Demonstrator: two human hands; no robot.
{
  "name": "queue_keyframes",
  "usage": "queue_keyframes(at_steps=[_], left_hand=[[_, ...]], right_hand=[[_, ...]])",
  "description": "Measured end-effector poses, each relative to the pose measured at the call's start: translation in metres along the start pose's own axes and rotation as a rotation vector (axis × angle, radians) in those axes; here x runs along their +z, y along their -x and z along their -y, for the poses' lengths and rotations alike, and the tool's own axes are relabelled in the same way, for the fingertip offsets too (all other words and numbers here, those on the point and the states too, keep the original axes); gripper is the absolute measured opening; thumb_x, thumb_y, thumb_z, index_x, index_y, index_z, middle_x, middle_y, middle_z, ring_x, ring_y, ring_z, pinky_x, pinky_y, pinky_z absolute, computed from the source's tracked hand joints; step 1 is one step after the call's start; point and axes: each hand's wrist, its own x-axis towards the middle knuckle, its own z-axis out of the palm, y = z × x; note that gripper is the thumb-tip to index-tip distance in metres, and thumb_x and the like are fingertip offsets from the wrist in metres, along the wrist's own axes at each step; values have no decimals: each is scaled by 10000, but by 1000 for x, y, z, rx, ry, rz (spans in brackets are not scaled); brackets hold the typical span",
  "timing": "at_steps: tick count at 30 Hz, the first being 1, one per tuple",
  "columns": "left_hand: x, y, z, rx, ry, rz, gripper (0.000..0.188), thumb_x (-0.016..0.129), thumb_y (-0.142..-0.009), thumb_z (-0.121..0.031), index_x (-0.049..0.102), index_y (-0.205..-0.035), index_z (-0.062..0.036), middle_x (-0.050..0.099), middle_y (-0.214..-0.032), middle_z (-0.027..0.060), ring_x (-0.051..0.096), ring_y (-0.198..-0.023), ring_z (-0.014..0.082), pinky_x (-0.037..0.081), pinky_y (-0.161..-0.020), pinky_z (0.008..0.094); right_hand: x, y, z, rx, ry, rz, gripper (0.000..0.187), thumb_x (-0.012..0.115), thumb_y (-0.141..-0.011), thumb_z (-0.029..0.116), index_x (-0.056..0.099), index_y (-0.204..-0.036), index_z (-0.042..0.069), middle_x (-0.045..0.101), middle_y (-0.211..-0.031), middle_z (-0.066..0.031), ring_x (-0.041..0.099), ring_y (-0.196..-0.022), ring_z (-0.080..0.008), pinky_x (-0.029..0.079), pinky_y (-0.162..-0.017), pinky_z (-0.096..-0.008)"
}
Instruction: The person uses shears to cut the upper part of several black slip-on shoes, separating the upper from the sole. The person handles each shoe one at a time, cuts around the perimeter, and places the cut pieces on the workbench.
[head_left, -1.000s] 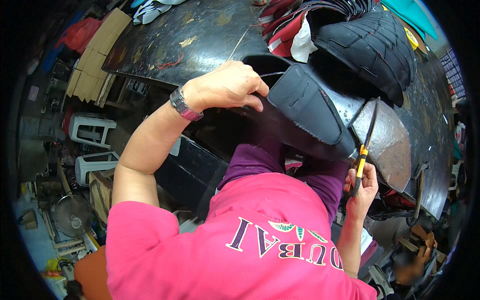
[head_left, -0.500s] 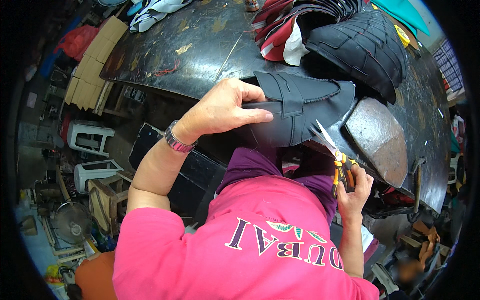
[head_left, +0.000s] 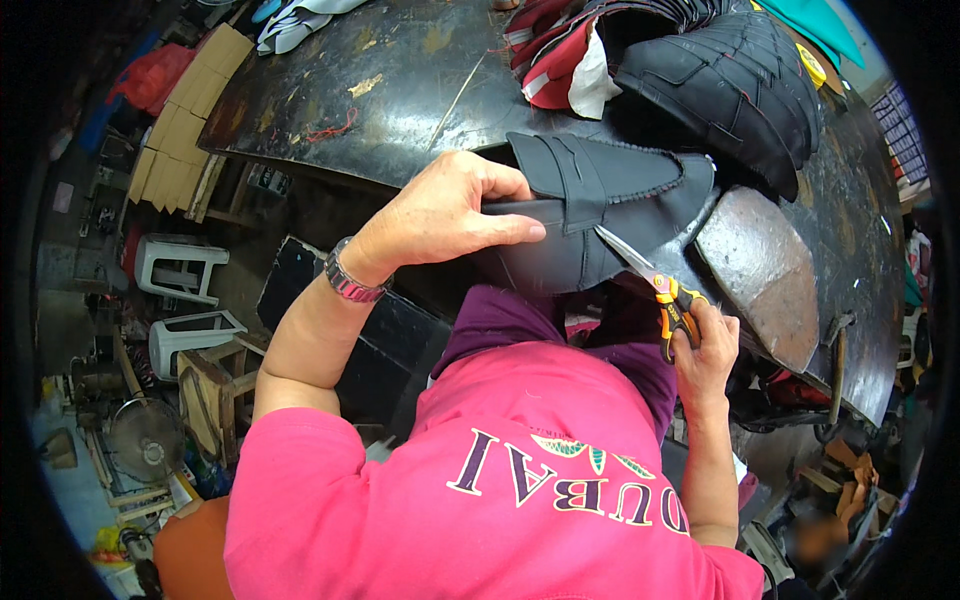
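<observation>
Head view: I see the left hand (head_left: 450, 218) pinching a black, leathery shoe top (head_left: 640, 205) by the edge of a scuffed black table (head_left: 400, 95). The right hand (head_left: 708, 350) curls around pointy metal scissors with yellow-and-black handles (head_left: 668, 295). Big dark letters (head_left: 571, 494) (upside down from up here!) cross the bright pink cloth shirt (head_left: 400, 530).

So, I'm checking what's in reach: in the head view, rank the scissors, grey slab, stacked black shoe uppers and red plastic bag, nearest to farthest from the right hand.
1. Scissors: held in the right hand.
2. Grey slab: just beyond, to the right.
3. Stacked black shoe uppers: farther forward.
4. Red plastic bag: far left.
</observation>
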Motion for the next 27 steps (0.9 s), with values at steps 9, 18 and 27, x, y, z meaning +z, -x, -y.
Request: queue_keyframes(at_steps=[9,18,27], left_hand=[[6,5,5,34,2,-67,268,804,-825,-224,714,-904,15,623,-686,76,528,-661,84,467,-643,287],[15,10,1,41,-126,-111,219,802,-858,-204,723,-889,-2,649,-705,25,543,-674,41,450,-605,241],[22,15,7,65,-75,-138,209,800,-860,-201,724,-882,-7,669,-681,37,583,-636,47,462,-569,244]], right_hand=[[0,3,14,199,-154,26,343,743,-676,8,632,-999,33,666,-894,-99,534,-803,-293,429,-782,-382],[4,8,3,254,-224,56,345,701,-671,-54,647,-1002,31,667,-893,-98,569,-832,-271,456,-815,-365],[-1,11,-2,38,36,-27,357,721,-639,-9,633,-983,23,649,-899,-102,608,-833,-298,390,-873,-413]])
